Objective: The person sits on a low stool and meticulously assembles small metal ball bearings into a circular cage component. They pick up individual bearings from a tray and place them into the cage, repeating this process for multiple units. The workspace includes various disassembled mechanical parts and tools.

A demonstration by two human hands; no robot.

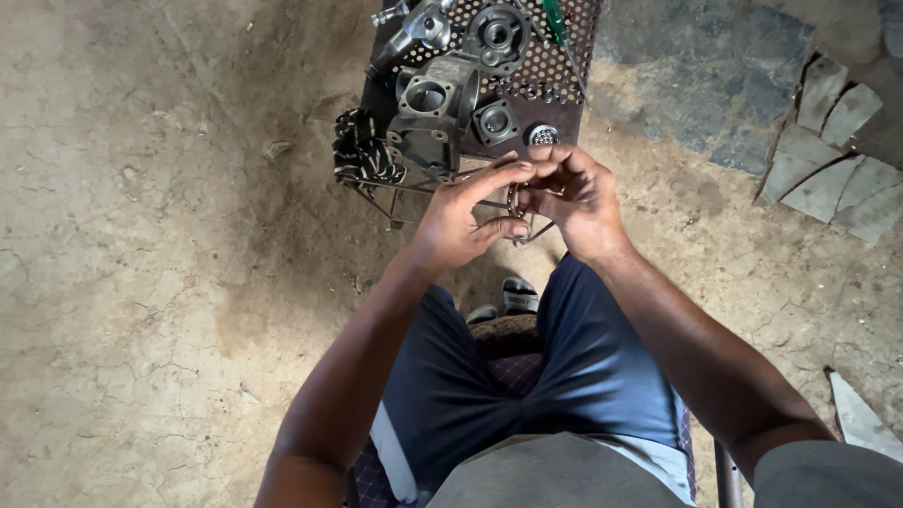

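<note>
My left hand [463, 218] and my right hand [574, 198] meet in front of me, above my knees. Between their fingertips they pinch a small thin metal ring [514, 201], partly hidden by the fingers. Just beyond the hands stands a low perforated metal stand [555, 66] carrying dark cast metal housings [435, 111], a round flanged part [497, 36], a small square housing [496, 121] and a bearing [543, 135].
A green-handled screwdriver [555, 19] lies on the stand's far side. A striped dark rag [360, 150] hangs at its left edge. Broken stone slabs [832, 155] lie on the dirt floor at right. A pale flat shard [861, 419] sits near my right elbow.
</note>
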